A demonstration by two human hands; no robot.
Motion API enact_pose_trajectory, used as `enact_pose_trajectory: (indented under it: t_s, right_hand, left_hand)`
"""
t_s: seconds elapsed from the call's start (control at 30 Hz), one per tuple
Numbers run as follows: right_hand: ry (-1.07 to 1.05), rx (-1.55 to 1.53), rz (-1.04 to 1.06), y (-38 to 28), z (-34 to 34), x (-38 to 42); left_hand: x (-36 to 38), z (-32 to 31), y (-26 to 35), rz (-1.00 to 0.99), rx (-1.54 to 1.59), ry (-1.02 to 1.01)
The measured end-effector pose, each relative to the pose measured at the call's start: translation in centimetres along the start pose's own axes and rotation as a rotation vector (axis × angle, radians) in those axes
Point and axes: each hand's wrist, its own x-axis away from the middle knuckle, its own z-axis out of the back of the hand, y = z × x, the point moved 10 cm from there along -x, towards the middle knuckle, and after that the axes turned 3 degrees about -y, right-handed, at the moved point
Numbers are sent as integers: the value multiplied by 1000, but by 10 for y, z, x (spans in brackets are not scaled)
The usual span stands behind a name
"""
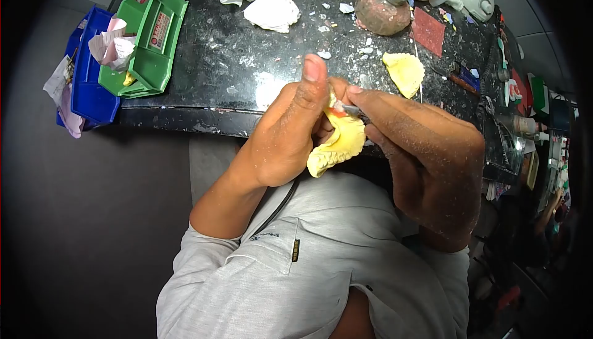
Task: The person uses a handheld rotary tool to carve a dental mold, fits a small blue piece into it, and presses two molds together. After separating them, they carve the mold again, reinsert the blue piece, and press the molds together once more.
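My left hand (287,122) is wrapped around a yellow dental cast (343,140), its thumb pointing up. A row of moulded teeth shows along the cast's lower edge, and a reddish-orange patch lies near its top. My right hand (426,135) is closed on a slim metal tool (353,110), whose tip is at the patch. Most of the tool is hidden behind the fingers, so its exact kind cannot be told. Just beyond my hands, a second yellow cast piece (404,74) lies on the black worktop (216,61).
A green bin (157,61) and a blue bin (92,95) holding papers stand at the left edge. White crumpled material (272,11), a dusty round pot (382,10), a red square sheet (427,32) and plaster crumbs lie farther back. A knife-like tool (457,79) lies right.
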Motion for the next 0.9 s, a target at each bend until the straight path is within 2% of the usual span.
enact_pose_trajectory:
  t_s: [0.07,0.4,0.47,0.7,0.9]
  right_hand:
    - [10,-16,-5,1,-1,1]
    - [-30,44,-22,0,-4,0]
    - [-24,46,-22,0,-4,0]
    - [-34,70,-27,1,-7,0]
    - [-19,8,-34,2,-4,-1]
  left_hand:
    - [-2,-1,5,5,-97,59]
    - [0,4,4,16,-115,75]
    - [1,6,-1,14,-69,1]
    - [1,5,-3,0,-59,-35]
    - [-2,3,0,46,-81,68]
